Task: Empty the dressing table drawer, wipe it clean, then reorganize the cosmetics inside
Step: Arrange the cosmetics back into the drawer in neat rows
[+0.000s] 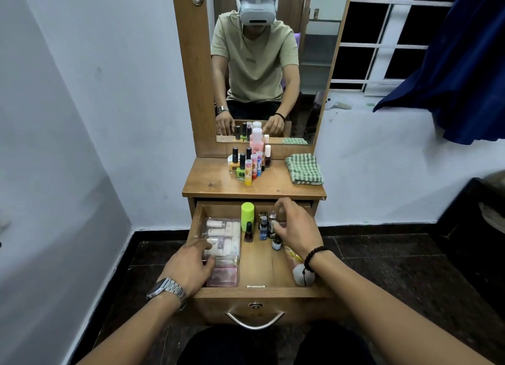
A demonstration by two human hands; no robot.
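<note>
The wooden drawer (262, 292) of the dressing table is pulled open below me. At its left lies a clear pouch (222, 239) full of small white tubes, and my left hand (188, 266) grips its near left edge. A pink pouch (222, 276) lies just in front of it. A lime-green cylinder (247, 216), a brown nail polish (248, 232), a blue spray bottle (263, 229) and other small dark bottles (276, 243) stand at the back. My right hand (295, 228) reaches over them, its thumb and fingers curled round a small bottle (272, 220).
Several nail polishes and lip balms (247, 162) stand grouped on the tabletop (210, 184) before the mirror. A folded green checked cloth (304, 169) lies at its right. A white round puff (303, 274) sits in the drawer's near right corner, under my wrist. White walls stand on both sides.
</note>
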